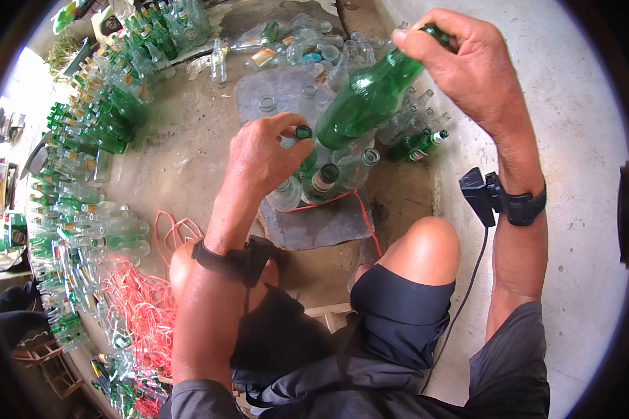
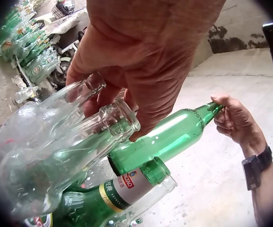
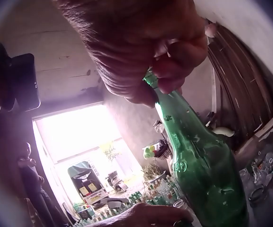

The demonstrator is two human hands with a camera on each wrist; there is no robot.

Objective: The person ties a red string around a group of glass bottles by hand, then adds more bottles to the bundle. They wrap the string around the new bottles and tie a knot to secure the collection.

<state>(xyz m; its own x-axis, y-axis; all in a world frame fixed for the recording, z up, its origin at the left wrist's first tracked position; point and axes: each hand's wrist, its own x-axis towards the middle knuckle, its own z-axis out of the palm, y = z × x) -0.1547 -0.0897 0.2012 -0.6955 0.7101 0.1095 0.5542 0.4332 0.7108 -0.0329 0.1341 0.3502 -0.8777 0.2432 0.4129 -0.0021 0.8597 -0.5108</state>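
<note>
My right hand (image 1: 468, 66) grips a large unlabelled green glass bottle (image 1: 363, 98) by its neck, tilted with the base down over a cluster of standing bottles. My left hand (image 1: 262, 153) has thumb and index finger around the mouth of another green bottle (image 1: 303, 133) in that cluster; its other fingers are partly hidden. Beside it stand a clear bottle (image 2: 93, 137) and a green bottle with a white label (image 2: 134, 186). Red cord (image 1: 328, 201) runs around the cluster, which stands on a grey slab (image 1: 314, 230).
Rows of green and clear bottles (image 1: 119, 112) line the left side. Loose clear bottles (image 1: 307, 45) lie at the back, and green bottles (image 1: 419, 143) lie right of the cluster. A tangle of red cord (image 1: 140, 300) lies by my left leg. A pale wall (image 1: 580, 174) bounds the right.
</note>
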